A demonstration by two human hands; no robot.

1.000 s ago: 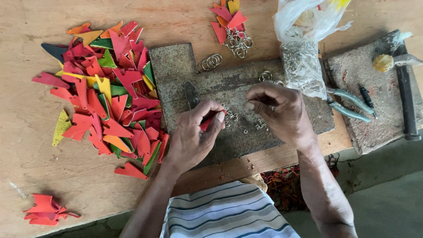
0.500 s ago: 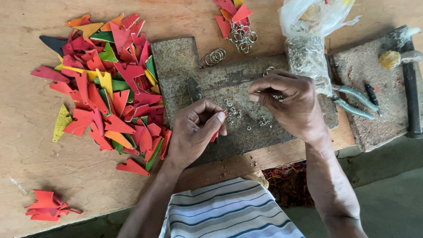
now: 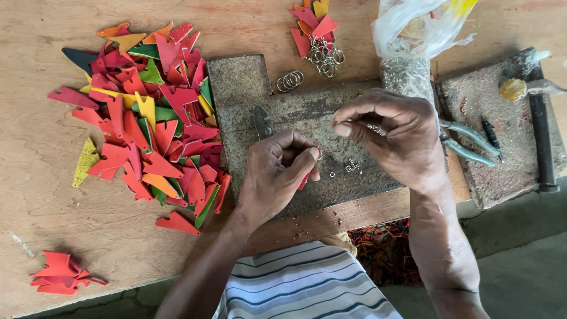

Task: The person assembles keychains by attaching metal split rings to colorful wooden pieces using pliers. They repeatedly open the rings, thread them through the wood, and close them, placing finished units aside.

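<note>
My left hand (image 3: 276,174) is closed around a small red leather piece (image 3: 304,180) with a tiny metal fitting at its fingertips, over the grey metal plate (image 3: 307,118). Just to the right, my right hand (image 3: 393,136) hovers above the plate and pinches small metal chain links (image 3: 374,127) between thumb and fingers. A few loose metal links (image 3: 351,167) lie on the plate between the two hands.
A heap of red, orange, yellow and green leather cutouts (image 3: 153,127) lies left. Key rings (image 3: 288,81) and finished pieces with rings (image 3: 316,35) sit at the top. A plastic bag of metal parts (image 3: 410,53), pliers (image 3: 469,142) and a hammer (image 3: 540,130) are right.
My right hand has lifted away from the left hand, up and to the right, carrying chain links. My left hand has stayed in place holding the red piece.
</note>
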